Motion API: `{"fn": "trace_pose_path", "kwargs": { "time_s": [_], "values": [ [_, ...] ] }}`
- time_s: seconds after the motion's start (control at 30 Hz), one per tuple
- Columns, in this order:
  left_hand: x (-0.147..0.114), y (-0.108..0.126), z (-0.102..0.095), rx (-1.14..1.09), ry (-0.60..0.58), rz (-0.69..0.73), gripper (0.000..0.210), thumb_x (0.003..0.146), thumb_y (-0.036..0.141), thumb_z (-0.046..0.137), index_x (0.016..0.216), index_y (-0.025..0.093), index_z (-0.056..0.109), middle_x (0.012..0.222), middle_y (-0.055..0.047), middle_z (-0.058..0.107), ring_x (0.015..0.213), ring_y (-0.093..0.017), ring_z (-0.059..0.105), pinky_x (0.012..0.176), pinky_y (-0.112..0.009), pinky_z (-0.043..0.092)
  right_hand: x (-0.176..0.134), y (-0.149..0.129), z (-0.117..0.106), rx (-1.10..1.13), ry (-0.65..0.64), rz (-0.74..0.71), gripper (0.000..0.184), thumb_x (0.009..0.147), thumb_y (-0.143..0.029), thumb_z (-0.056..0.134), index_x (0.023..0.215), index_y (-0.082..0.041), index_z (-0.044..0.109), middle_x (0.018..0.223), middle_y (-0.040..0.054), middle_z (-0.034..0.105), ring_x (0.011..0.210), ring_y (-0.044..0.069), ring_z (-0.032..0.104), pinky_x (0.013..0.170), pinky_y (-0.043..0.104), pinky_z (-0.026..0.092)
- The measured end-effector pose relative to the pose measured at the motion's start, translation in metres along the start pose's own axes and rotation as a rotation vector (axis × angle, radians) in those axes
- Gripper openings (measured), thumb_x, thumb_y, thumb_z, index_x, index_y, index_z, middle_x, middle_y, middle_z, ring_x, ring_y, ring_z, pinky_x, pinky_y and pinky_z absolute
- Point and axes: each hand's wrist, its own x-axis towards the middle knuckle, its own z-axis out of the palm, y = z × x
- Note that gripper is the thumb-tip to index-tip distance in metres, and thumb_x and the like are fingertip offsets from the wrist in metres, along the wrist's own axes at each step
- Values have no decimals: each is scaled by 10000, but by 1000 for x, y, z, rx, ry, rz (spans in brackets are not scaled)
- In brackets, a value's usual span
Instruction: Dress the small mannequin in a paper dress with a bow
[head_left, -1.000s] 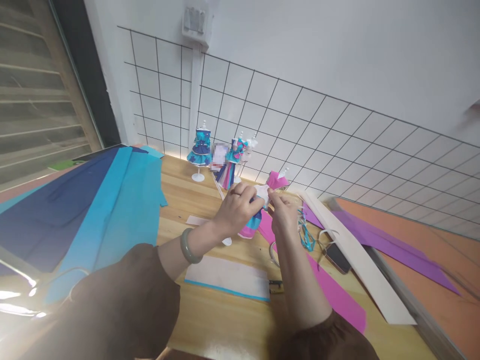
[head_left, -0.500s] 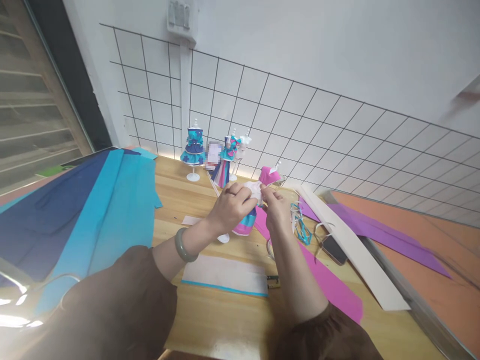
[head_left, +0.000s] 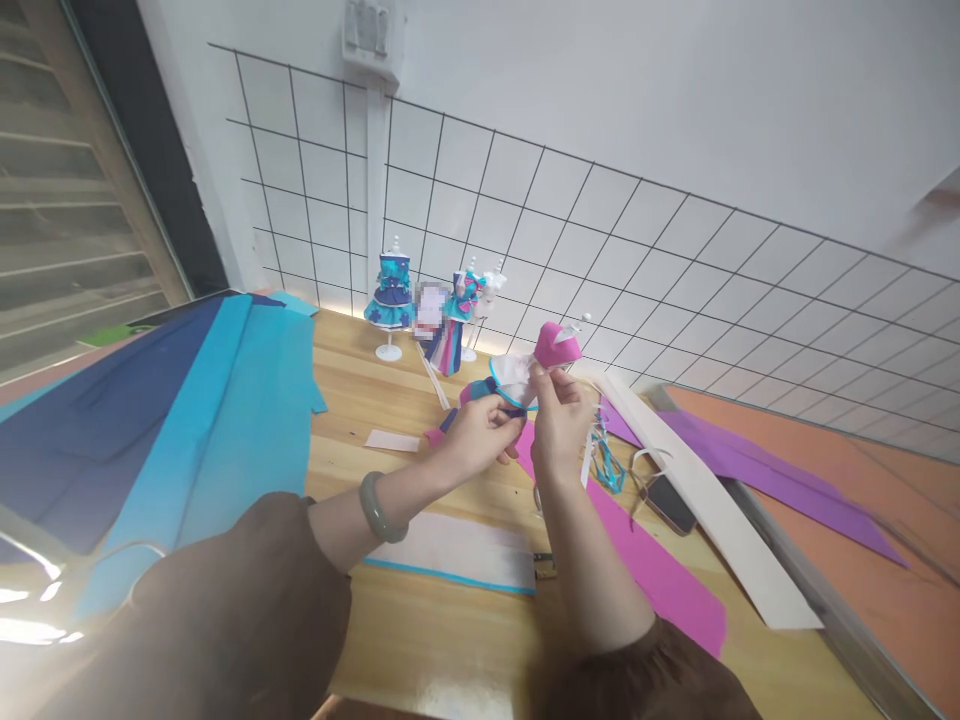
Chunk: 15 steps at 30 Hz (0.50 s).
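Note:
A miniature dress form in a pink bodice (head_left: pixel 558 344) leans tilted to the right above the table. Round its waist spreads a white ruffle (head_left: pixel 514 376) with a bright blue edge, and a blue layered skirt (head_left: pixel 480 388) shows below it. My right hand (head_left: pixel 559 415) is closed at the waist, thumb and fingers pinching the gathered top of the ruffle. Under the ruffle, my left hand (head_left: pixel 484 435) is closed by the skirt; what its fingers grip there is mostly hidden.
Dressed mini forms stand at the back, one in a blue tiered dress (head_left: pixel 391 290). A white strip with blue edging (head_left: pixel 450 553) lies in front, near pink fabric (head_left: pixel 660 570). Blue fabric (head_left: pixel 247 400) covers the left; a long white board (head_left: pixel 720 510) and a phone (head_left: pixel 670 503) lie right.
The dress form has shifted right and tipped over more. The white ruffle, bunched between both hands before, now spreads out with its blue edge showing. My left hand has moved down to the skirt.

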Motion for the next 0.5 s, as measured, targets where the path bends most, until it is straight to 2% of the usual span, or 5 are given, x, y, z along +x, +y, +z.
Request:
{"fn": "trace_pose_path", "kwargs": {
  "time_s": [0.2,0.4,0.5],
  "values": [
    [6,2,-5,-167,76,-59,167,721,241,658,764,123,549,666,-8,589,592,-135,621,486,-252,529,6,12,-1,-153,2,-24,407,677,-464,660,923,-143,617,942,99,649,892,223,589,768,335,453],
    [8,-1,-7,-413,37,-155,153,678,171,701,720,81,584,690,-46,626,688,-161,642,647,-328,552,6,13,-1,-136,-62,-51,527,673,-408,674,1118,-148,564,971,90,649,902,218,595,724,326,458],
    [7,-2,-7,-482,14,-217,158,659,160,718,698,67,596,672,-62,637,655,-164,640,674,-363,546,3,13,-1,-173,-103,-57,457,703,-401,646,1078,-140,613,979,98,663,894,224,595,733,338,450]
  ]
}}
